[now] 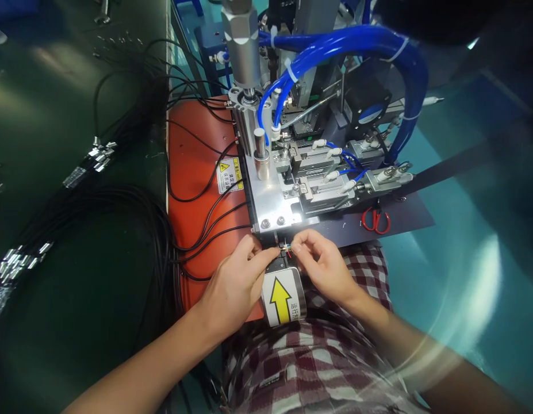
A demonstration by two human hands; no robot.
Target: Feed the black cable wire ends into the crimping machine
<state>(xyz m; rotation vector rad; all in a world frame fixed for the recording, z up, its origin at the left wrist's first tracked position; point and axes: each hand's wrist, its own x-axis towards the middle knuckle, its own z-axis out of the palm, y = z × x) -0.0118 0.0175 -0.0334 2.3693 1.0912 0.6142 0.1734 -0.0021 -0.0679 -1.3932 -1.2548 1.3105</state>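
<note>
At the front edge of a metal machine (266,198), both hands meet over a small dark fixture (277,264). Thin coloured wires (287,248), one of them red, show between my fingertips. My right hand (326,265) pinches these wires between thumb and forefinger from the right. My left hand (234,282) is closed, its thumb reaching to the wires from the left; whatever its fingers hold is hidden. Just below the fixture lies a white plate with a yellow arrow (282,300). Black cables (221,233) run across the orange-red surface toward the machine, beside my left hand.
Red-handled scissors (376,221) lie right of the machine on a dark plate. Blue air hoses (356,43) arch over metal cylinders (322,195). Bundles of black cables with shiny connector ends (20,261) cover the dark green table (89,322) at left. A wrench (103,12) lies far back.
</note>
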